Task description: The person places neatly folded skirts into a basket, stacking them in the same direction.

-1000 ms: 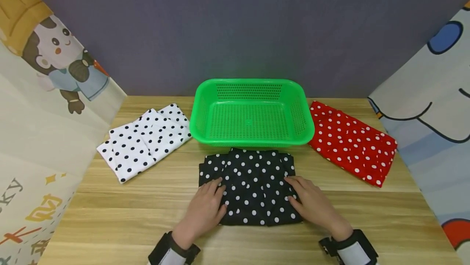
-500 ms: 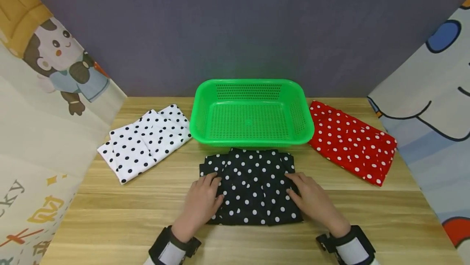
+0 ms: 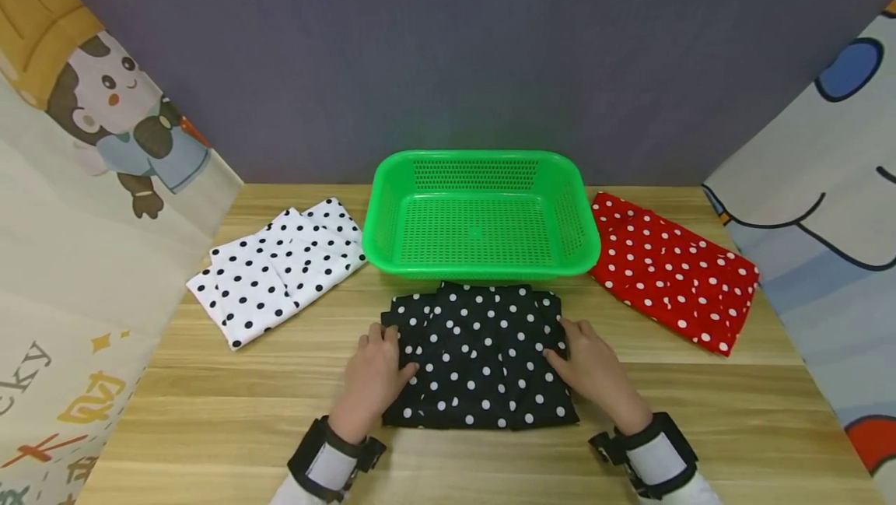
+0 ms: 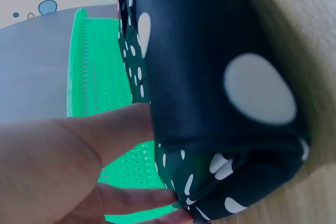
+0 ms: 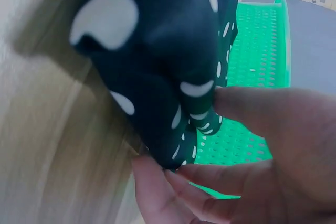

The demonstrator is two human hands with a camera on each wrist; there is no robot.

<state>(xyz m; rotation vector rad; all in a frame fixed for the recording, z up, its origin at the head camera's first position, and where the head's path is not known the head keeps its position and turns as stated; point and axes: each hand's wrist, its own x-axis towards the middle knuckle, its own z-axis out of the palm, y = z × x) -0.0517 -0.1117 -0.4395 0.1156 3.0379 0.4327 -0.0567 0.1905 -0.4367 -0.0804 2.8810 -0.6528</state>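
Observation:
A folded black cloth with white dots (image 3: pixel 483 365) lies flat on the table in the head view. My left hand (image 3: pixel 372 376) holds its left edge, thumb on top and fingers at the side. At the opposite edge, my right hand (image 3: pixel 596 369) grips the fabric in the same way. The left wrist view shows the thumb (image 4: pixel 123 127) pressed against the layered black cloth (image 4: pixel 210 61). In the right wrist view, fingertips (image 5: pixel 152 182) reach the cloth's lower edge near the tabletop while the thumb lies across its upper face.
Just behind the black cloth stands a green perforated basket (image 3: pixel 476 268) with nothing in it. A folded white cloth with black dots (image 3: pixel 280 271) lies to its left. To its right is a folded red cloth with white dots (image 3: pixel 672 275), touching or nearly touching the basket.
My left hand has slid outward from the cloth's top to its left edge. The right hand has shifted slightly, its fingers now at the right edge. The cloth stays in place.

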